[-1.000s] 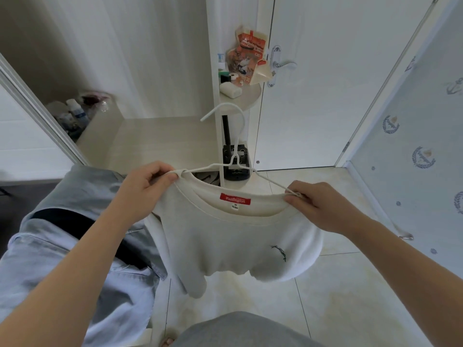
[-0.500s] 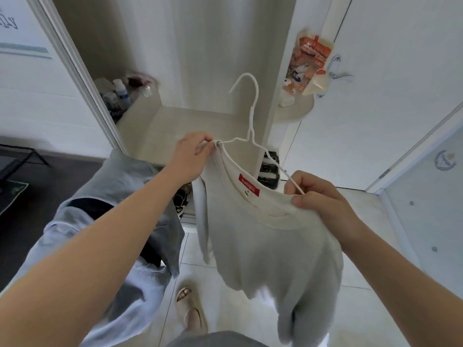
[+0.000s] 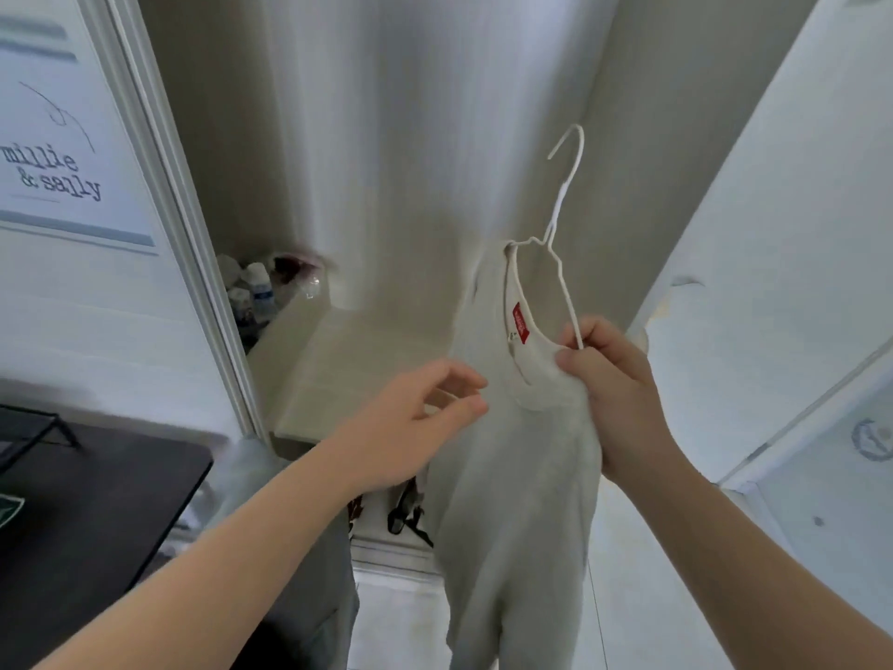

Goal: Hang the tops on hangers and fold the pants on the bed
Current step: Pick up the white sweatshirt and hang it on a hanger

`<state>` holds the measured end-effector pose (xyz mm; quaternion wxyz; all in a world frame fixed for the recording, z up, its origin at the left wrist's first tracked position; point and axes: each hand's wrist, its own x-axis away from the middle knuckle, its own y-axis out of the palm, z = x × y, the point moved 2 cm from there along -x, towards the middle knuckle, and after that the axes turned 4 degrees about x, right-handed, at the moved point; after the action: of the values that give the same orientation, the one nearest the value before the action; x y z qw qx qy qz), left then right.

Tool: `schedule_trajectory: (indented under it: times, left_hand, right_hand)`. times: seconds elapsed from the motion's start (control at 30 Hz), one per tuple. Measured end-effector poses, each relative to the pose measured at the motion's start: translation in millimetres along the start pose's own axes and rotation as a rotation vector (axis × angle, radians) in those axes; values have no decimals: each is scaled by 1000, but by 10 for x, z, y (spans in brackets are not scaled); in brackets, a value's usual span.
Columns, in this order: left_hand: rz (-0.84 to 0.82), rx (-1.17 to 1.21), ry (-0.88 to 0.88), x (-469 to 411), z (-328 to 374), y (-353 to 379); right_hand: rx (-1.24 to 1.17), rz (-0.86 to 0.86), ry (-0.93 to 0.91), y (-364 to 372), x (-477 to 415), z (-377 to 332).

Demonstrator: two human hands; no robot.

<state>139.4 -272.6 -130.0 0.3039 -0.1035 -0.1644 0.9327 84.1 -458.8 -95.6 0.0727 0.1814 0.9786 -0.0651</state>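
The top (image 3: 522, 476) hangs in the air in front of the open closet (image 3: 386, 162). One shoulder is looped on the thin wire hanger (image 3: 558, 207) and the rest droops down; it looks soft, light and floppy, so I think it can slip off the tilted wire easily. The right hand (image 3: 613, 379) pinches the low hanger arm and the collar together, which seems a good spot to hold, and the left hand (image 3: 410, 427) is loose and holds nothing, just beside the top, above the shelf (image 3: 348, 369).
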Motion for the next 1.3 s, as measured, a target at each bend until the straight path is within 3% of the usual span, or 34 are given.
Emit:
schedule_trajectory:
  times: [0.37,0.83,1.03,1.3]
  left_hand:
    - [97,-127,142,-618,473,-1088]
    - [531,-555,282,-1857,1137,-2385]
    - [625,-512,286,-2493,1482,-2766]
    - [736,-515,262,-3170,1911,-3096]
  right_hand:
    - [-103,70,-199,1008,-1493,-1015]
    - [-69,-30,-593,1826,-3504,-2563]
    - [-95,-39,-724,2031,-4287,-3231]
    - [-100,-47,-747,2139,-5038,-3904]
